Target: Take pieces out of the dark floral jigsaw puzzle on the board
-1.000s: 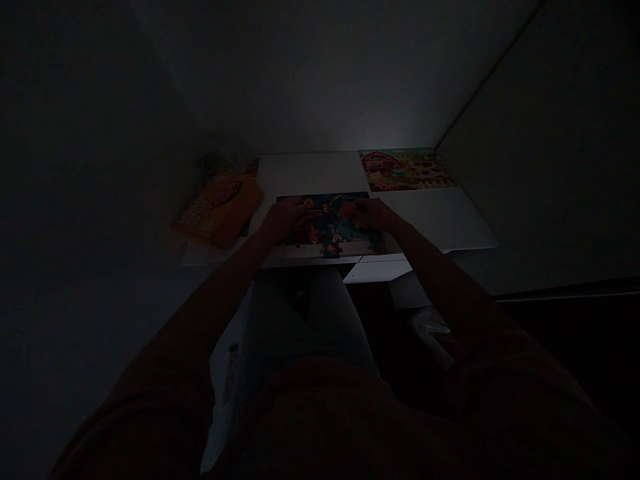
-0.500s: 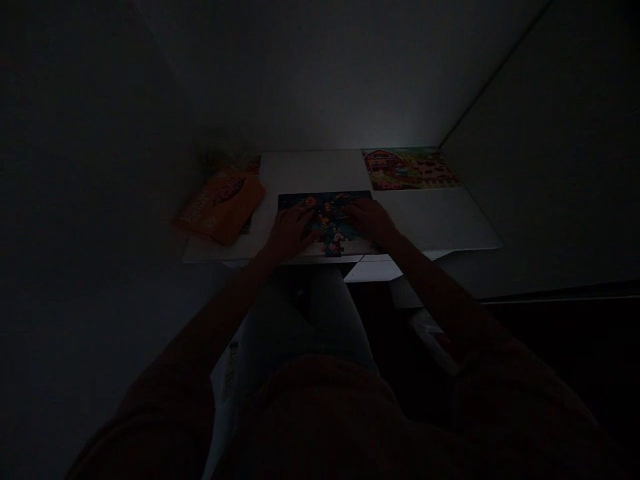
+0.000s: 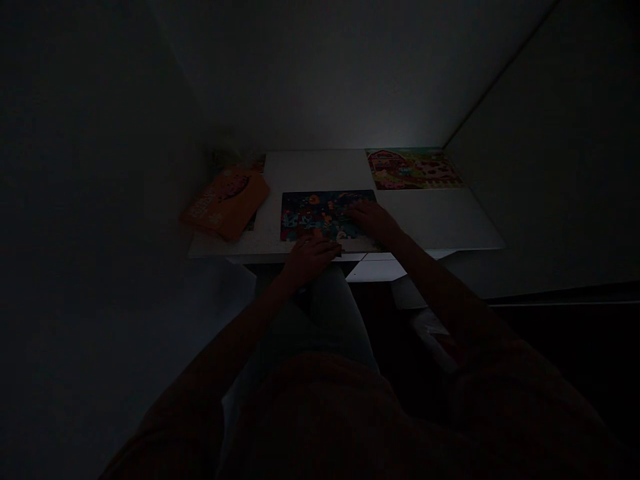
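Note:
The scene is very dark. A dark blue jigsaw puzzle [image 3: 320,212] with bright cartoon figures lies on a white table [image 3: 440,220], close to its near edge. My left hand [image 3: 309,255] rests at the puzzle's near edge, fingers curled over the table's rim; whether it holds a piece I cannot tell. My right hand [image 3: 373,219] lies flat on the right part of the puzzle, fingers spread.
An orange box [image 3: 225,202] sits tilted at the table's left end. A finished farm puzzle [image 3: 413,169] with a red barn lies at the far right corner. Walls close in on the left, back and right. My legs are under the table.
My left hand has drawn back from the middle of the puzzle to its near edge. My right hand has stayed on the puzzle's right part, shifting slightly.

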Demonstrator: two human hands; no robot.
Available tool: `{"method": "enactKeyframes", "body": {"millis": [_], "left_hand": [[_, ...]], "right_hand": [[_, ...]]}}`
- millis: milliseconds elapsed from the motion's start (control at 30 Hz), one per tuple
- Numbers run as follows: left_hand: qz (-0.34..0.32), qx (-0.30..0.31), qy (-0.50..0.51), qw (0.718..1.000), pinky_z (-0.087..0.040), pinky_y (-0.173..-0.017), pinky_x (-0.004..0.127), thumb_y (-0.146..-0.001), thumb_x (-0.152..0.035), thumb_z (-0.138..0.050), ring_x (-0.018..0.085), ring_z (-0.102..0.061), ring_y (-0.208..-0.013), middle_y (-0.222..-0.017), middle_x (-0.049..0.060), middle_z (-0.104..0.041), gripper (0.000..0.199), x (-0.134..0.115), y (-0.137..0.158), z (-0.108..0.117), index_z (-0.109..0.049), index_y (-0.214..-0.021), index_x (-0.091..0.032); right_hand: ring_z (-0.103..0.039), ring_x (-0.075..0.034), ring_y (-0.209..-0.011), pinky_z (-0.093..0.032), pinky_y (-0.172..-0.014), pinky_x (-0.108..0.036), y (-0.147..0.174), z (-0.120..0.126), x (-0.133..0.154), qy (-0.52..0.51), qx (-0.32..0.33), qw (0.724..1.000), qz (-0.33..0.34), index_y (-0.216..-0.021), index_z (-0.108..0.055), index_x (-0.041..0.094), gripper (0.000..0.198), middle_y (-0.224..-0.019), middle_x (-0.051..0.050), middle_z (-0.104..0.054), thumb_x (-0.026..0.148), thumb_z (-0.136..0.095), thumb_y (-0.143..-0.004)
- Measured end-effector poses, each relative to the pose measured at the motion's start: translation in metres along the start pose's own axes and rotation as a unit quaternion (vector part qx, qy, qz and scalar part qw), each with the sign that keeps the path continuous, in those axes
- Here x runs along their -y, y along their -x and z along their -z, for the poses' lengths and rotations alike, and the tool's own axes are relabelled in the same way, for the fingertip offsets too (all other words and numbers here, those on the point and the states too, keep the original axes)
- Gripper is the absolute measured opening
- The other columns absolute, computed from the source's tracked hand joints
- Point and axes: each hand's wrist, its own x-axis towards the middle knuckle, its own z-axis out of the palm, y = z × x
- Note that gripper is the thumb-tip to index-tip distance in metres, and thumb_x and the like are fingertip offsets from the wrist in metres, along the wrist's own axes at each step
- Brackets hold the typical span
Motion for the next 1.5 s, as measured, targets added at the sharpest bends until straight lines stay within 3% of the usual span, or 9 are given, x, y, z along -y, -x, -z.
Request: {"method": "enactKeyframes", "body": {"millis": [233,333,433,600,733,933,1167,1300,1500], "left_hand": [[0.104,-0.129,-0.017,0.986,-0.055,-0.138,0.07,-0.127,-0.03,-0.06,0.036,-0.075,-0.162,-0.174,0.009,-0.078,0.046,0.047,-0.025,0.032,-0.086,-0.165,-0.036],[0.145,-0.086,-0.014,0.986,-0.057,-0.137,0.068,-0.126,-0.028,-0.058,0.037,-0.073,-0.164,-0.176,0.013,-0.076,0.047,0.071,-0.036,0.032,-0.088,-0.162,-0.028],[0.138,-0.03,0.004,0.99,-0.052,-0.145,0.065,-0.126,-0.034,-0.057,0.038,-0.064,-0.175,-0.185,0.018,-0.068,0.055,0.082,-0.033,0.021,-0.076,-0.175,-0.019],[0.128,-0.047,-0.009,0.991,-0.038,-0.153,0.072,-0.127,-0.048,-0.057,0.042,-0.046,-0.188,-0.197,0.024,-0.051,0.068,0.085,-0.021,0.005,-0.063,-0.186,-0.016],[0.126,-0.051,-0.019,0.991,-0.033,-0.155,0.072,-0.127,-0.055,-0.057,0.044,-0.043,-0.189,-0.199,0.026,-0.048,0.075,0.087,-0.021,0.002,-0.058,-0.19,-0.014],[0.124,-0.057,-0.012,0.991,-0.034,-0.155,0.069,-0.125,-0.059,-0.061,0.043,-0.045,-0.189,-0.198,0.024,-0.051,0.076,0.089,-0.02,0.0,-0.059,-0.189,-0.018],[0.127,-0.051,-0.014,0.99,-0.033,-0.155,0.069,-0.126,-0.06,-0.057,0.044,-0.045,-0.188,-0.197,0.026,-0.051,0.078,0.086,-0.022,0.003,-0.057,-0.19,-0.014],[0.133,-0.045,-0.013,0.99,-0.033,-0.155,0.069,-0.126,-0.059,-0.057,0.044,-0.045,-0.188,-0.197,0.026,-0.051,0.077,0.085,-0.022,0.004,-0.057,-0.189,-0.015],[0.15,-0.032,-0.026,0.988,-0.031,-0.157,0.065,-0.126,-0.057,-0.057,0.042,-0.043,-0.19,-0.198,0.024,-0.05,0.078,0.077,-0.023,0.01,-0.056,-0.19,-0.014]], "right_hand": [[-0.067,-0.039,-0.174,-0.05,-0.149,-0.072,0.021,0.003,0.005,-0.089,0.003,0.996,0.025,-0.175,-0.078,0.027,0.053,-0.182,-0.017,-0.075,0.033,-0.059,-0.126],[-0.063,-0.038,-0.178,-0.05,-0.149,-0.07,0.035,0.014,0.006,-0.11,-0.022,0.994,0.012,-0.184,-0.068,0.025,0.06,-0.189,-0.017,-0.068,0.042,-0.06,-0.127],[-0.07,-0.042,-0.17,-0.059,-0.141,-0.071,0.067,0.024,0.004,-0.109,-0.057,0.992,-0.025,-0.181,-0.07,0.027,0.062,-0.185,-0.019,-0.071,0.05,-0.067,-0.124],[-0.075,-0.044,-0.165,-0.064,-0.136,-0.07,0.132,0.025,0.01,-0.088,-0.037,0.995,-0.029,-0.178,-0.073,0.033,0.065,-0.186,-0.015,-0.071,0.056,-0.079,-0.117],[-0.075,-0.044,-0.166,-0.061,-0.138,-0.076,0.151,0.015,0.019,-0.073,-0.055,0.994,-0.059,-0.174,-0.077,0.041,0.057,-0.183,-0.011,-0.074,0.049,-0.078,-0.118],[-0.082,-0.043,-0.156,-0.068,-0.129,-0.072,0.146,0.017,0.026,-0.047,-0.056,0.994,-0.083,-0.156,-0.09,0.041,0.041,-0.165,-0.009,-0.087,0.039,-0.065,-0.125],[-0.089,-0.043,-0.138,-0.071,-0.115,-0.064,0.131,0.045,0.019,-0.032,-0.033,0.996,-0.081,-0.152,-0.093,0.032,0.042,-0.152,-0.014,-0.092,0.039,-0.06,-0.127],[-0.091,-0.041,-0.128,-0.07,-0.112,-0.06,0.109,0.069,0.005,-0.031,-0.012,0.996,-0.081,-0.148,-0.094,0.031,0.041,-0.141,-0.013,-0.096,0.046,-0.062,-0.127],[-0.093,-0.038,-0.122,-0.071,-0.109,-0.052,0.054,0.104,-0.026,-0.121,0.011,0.99,-0.071,-0.125,-0.098,0.029,0.051,-0.132,-0.011,-0.098,0.059,-0.057,-0.126]]}}
